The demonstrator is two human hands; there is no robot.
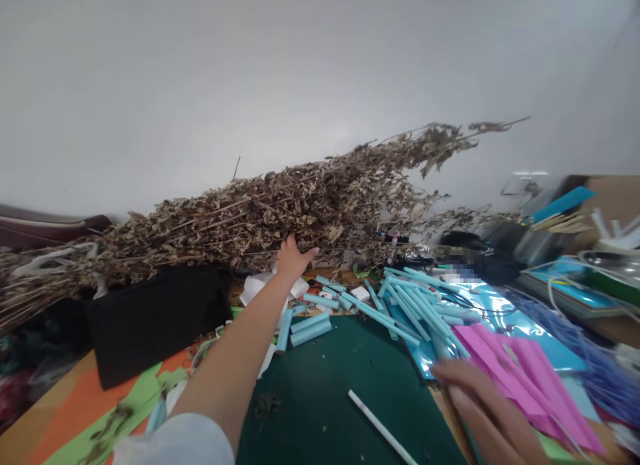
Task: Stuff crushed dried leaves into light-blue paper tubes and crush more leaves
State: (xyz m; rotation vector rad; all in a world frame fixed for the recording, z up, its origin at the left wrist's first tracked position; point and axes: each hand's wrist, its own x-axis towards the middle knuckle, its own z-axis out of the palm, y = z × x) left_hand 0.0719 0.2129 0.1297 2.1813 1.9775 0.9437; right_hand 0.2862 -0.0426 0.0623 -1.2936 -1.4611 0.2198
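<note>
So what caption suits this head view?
Left hand reaches into dried branches; right hand rests by pink paper strips.

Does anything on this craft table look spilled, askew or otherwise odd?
Yes. A big bundle of dry brown branches lies tilted across the back, touched by the left hand. Crumbled bits lie shed on the dark green cutting mat.

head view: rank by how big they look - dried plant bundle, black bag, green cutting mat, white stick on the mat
1. dried plant bundle, spanning most of the frame
2. green cutting mat
3. black bag; it looks close to the mat in size, and the mat lies nearer the camera, so this order is unsure
4. white stick, clearly smallest
</note>
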